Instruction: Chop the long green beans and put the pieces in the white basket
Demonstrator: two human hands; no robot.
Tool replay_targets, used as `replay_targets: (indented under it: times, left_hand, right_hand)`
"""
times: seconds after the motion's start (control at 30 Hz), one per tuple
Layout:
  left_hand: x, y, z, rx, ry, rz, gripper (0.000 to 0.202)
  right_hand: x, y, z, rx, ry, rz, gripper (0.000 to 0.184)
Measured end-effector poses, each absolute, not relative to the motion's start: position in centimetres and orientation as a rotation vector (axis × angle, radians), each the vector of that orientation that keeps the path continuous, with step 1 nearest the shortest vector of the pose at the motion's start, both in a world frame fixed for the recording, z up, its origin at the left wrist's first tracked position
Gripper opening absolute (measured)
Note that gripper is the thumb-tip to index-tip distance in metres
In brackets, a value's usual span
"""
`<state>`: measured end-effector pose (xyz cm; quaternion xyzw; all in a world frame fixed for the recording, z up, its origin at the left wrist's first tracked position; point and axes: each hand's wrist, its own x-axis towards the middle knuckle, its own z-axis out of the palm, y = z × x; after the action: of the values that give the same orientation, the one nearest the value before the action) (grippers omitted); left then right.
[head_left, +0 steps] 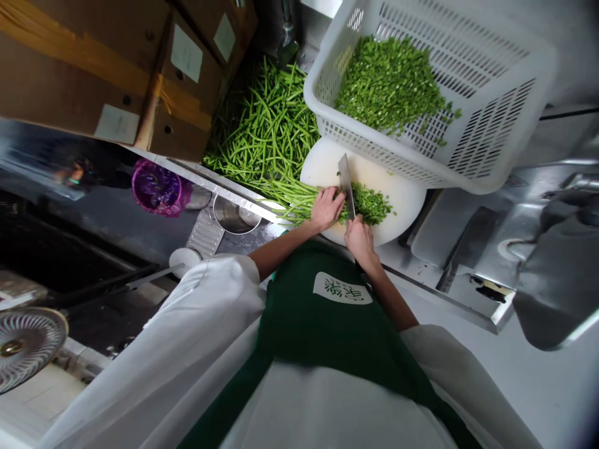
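My left hand [326, 207] presses down on a bundle of long green stalks [292, 201] lying across a round white cutting board [402, 190]. My right hand [359, 239] is closed round the handle of a cleaver [346, 182], whose blade stands on edge right beside the left fingers. A small heap of chopped green pieces [372, 206] lies on the board just right of the blade.
A white slotted plastic basket [491, 100] holding chopped greens rests tilted above the board. A big pile of uncut green stalks [262, 125] lies behind. Cardboard boxes [116, 68] stand at upper left. A purple bag [156, 187] and a fan [28, 343] sit at left.
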<state>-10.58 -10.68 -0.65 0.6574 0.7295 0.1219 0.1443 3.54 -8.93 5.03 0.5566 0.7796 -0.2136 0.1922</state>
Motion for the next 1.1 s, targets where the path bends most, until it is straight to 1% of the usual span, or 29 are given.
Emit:
replay_targets:
  times: [0.07, 0.1, 0.2, 0.23, 0.27, 0.3, 0.37, 0.43, 0.5, 0.67, 0.7, 0.87, 0.97, 1.1]
  left_hand:
    - [-11.8, -11.5, 0.5, 1.919, 2.110, 0.383, 0.053]
    - [-12.6, -12.0, 1.0, 1.956, 2.100, 0.364, 0.061]
    - [-14.7, -13.2, 1.4, 2.111, 2.001, 0.178, 0.096]
    - [-15.2, -13.3, 1.2, 2.151, 1.967, 0.105, 0.104]
    - [-15.4, -13.2, 0.9, 2.179, 1.943, 0.040, 0.107]
    - [-15.4, -12.9, 0.6, 2.195, 1.931, -0.012, 0.107]
    - [-14.7, -11.8, -0.1, 2.197, 1.940, -0.082, 0.098]
    - [-13.4, -10.5, -0.5, 2.184, 1.967, -0.107, 0.089]
    - [-11.8, -9.5, -0.6, 2.170, 2.003, -0.095, 0.085]
    - [-9.2, -9.4, -0.2, 2.111, 2.133, 0.070, 0.087]
    - [-8.9, -9.6, -0.2, 2.077, 2.163, 0.122, 0.083]
    - [-8.3, -9.9, -1.4, 1.907, 2.239, 0.313, 0.055]
    - [-8.4, -9.7, -2.3, 1.912, 2.225, 0.344, 0.047]
    - [-8.5, -9.5, -2.9, 1.957, 2.193, 0.355, 0.041]
  right_hand:
    - [3.6, -9.1, 5.1, 1.571, 2.197, -0.616, 0.032]
    - [3.6, -9.2, 5.2, 1.572, 2.202, -0.629, 0.032]
    - [4.1, -8.9, 5.5, 1.570, 2.190, -0.680, 0.032]
    - [4.4, -8.6, 5.5, 1.569, 2.179, -0.697, 0.032]
    - [5.0, -8.2, 5.6, 1.571, 2.167, -0.710, 0.032]
    - [5.6, -7.8, 5.6, 1.574, 2.155, -0.718, 0.031]
    - [7.2, -7.1, 5.6, 1.590, 2.134, -0.714, 0.030]
    - [8.6, -6.7, 5.6, 1.614, 2.125, -0.690, 0.030]
    - [9.4, -6.7, 5.6, 1.617, 2.148, -0.661, 0.031]
    - [9.3, -7.6, 5.2, 1.546, 2.239, -0.581, 0.032]
    - [9.1, -7.7, 5.1, 1.535, 2.241, -0.571, 0.032]
    - [9.1, -7.3, 5.7, 1.516, 2.224, -0.564, 0.032]
    - [9.5, -7.2, 7.2, 1.509, 2.205, -0.559, 0.031]
    - [10.0, -7.9, 9.5, 1.509, 2.179, -0.511, 0.036]
